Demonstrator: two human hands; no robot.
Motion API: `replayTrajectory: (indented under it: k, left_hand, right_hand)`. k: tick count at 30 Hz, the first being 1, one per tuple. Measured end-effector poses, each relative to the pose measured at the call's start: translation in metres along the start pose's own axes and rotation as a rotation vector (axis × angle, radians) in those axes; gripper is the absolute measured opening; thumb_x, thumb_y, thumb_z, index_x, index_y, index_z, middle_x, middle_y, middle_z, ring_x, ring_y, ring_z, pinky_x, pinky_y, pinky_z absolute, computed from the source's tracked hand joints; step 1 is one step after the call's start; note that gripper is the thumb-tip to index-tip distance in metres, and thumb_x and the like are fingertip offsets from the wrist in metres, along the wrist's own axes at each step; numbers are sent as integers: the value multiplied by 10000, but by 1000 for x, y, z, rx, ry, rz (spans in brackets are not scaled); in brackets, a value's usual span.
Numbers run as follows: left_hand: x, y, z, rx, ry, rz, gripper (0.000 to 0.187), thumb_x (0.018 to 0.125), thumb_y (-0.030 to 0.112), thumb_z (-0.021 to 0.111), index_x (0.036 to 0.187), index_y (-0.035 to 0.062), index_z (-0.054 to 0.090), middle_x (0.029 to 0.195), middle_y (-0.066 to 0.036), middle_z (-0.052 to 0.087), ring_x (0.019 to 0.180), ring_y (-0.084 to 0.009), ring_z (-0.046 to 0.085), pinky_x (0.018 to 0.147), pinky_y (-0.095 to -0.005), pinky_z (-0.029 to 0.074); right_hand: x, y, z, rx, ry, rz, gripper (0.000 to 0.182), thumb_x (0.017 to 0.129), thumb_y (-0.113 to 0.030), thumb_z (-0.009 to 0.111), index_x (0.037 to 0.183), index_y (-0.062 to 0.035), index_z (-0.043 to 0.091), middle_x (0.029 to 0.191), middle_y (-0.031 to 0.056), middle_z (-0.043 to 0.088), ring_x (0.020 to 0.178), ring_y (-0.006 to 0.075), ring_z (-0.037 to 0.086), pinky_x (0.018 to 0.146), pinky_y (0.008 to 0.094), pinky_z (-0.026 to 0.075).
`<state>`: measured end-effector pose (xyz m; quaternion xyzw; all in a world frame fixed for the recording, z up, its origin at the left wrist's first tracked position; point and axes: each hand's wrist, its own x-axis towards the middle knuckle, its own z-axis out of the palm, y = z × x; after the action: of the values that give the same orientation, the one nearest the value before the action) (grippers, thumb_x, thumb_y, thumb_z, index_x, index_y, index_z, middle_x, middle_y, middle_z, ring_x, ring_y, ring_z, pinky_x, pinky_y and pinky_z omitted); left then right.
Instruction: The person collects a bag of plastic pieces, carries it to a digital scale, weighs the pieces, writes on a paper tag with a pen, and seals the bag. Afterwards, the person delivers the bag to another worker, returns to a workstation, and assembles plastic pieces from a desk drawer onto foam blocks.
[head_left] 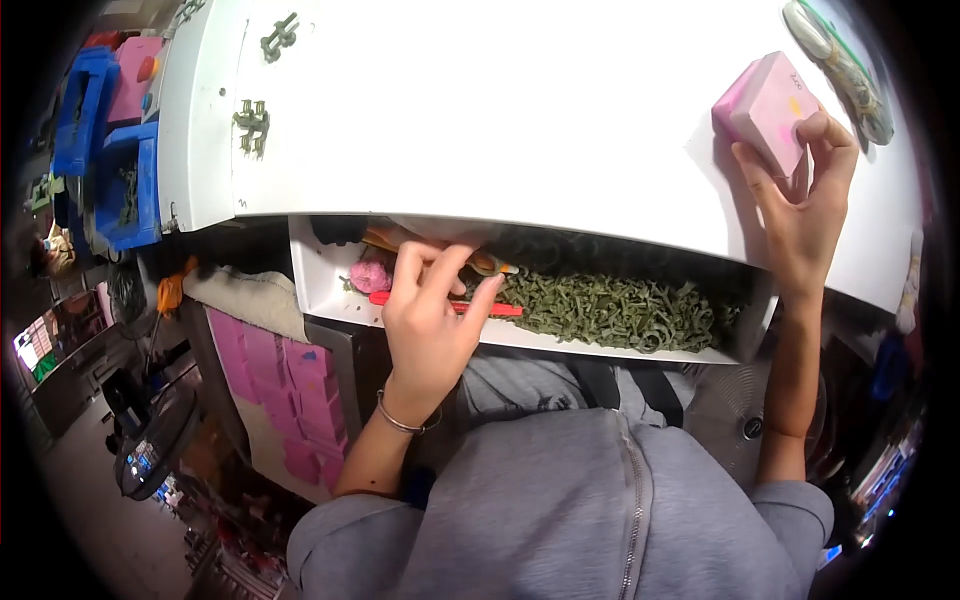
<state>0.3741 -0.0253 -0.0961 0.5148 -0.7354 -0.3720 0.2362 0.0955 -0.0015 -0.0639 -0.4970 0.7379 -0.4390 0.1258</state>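
My right hand (805, 210) grips a pink block (768, 108) by its lower edge between thumb and fingers, over the right side of the white table. My left hand (432, 305) is over the left part of an open drawer (318, 280), fingers bent and thumb apart; whether anything small is between them is hidden. Beside its fingers lie a red pen-like tool (500, 310) and a pink fuzzy ball (371, 276). Many small dark green pieces (630, 312) fill the drawer's middle and right.
Green part clusters (253, 130) lie on the left of the white table (480, 110). A clear bag with a green edge (845, 70) is at the top right. Blue bins (130, 185) stand at the left, above pink blocks (285, 385) and a fan (155, 440).
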Motion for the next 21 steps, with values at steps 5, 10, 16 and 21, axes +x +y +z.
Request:
replayTrajectory:
  k: [5,10,16,21]
  left_hand:
    - [11,-10,-9,-11,-9,-15,245,649,-7,706,860,-49,588,768,-46,471,567,-67,497,442,-170,382]
    - [25,-13,-33,-298,87,-113,219,684,7,694,844,-92,581,746,-46,504,607,-64,525,479,-160,408]
    - [27,-12,-43,-159,89,-112,225,672,-10,691,830,-104,562,746,-58,501,597,-74,532,477,-174,402]
    - [19,-3,-36,-73,7,-115,253,661,-35,682,855,-93,531,768,-70,500,596,-88,521,477,-180,397]
  right_hand:
    - [-2,4,-3,-9,17,-31,506,663,-43,716,1024,-27,363,1073,107,415,1086,219,436,900,420,446]
    - [-8,8,-9,-67,0,-24,503,666,-28,709,1029,-29,360,1075,100,407,1087,215,427,913,424,436]
    - [-14,18,-16,-151,-23,-70,496,692,-17,680,1047,-33,335,1090,111,388,1098,236,421,927,404,432]
    - [-16,20,-26,104,-158,-49,546,676,-16,684,1066,-66,306,1120,117,359,1107,289,429,886,414,468]
